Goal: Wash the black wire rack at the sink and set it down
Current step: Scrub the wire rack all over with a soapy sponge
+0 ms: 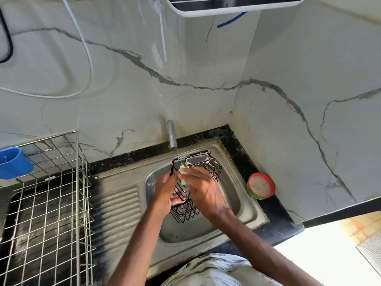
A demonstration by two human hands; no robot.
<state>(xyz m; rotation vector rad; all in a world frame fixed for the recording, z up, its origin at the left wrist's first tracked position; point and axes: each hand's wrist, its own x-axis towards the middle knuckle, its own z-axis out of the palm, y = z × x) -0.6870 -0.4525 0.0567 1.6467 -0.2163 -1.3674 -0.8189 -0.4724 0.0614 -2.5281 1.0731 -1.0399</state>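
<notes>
One risk shows at frame centre: the left hand (168, 190) grips the black wire rack (208, 168) above the sink (243, 203), the right hand (203, 188) pinches a pale soapy pad (183, 172) against its wires, and suds could let the rack slip and fall.

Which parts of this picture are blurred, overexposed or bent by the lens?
Head view: slight motion blur on the left hand, the right hand with its soapy pad, and the black wire rack; floor at lower right burnt out white; lens bows the steel basket.
</notes>
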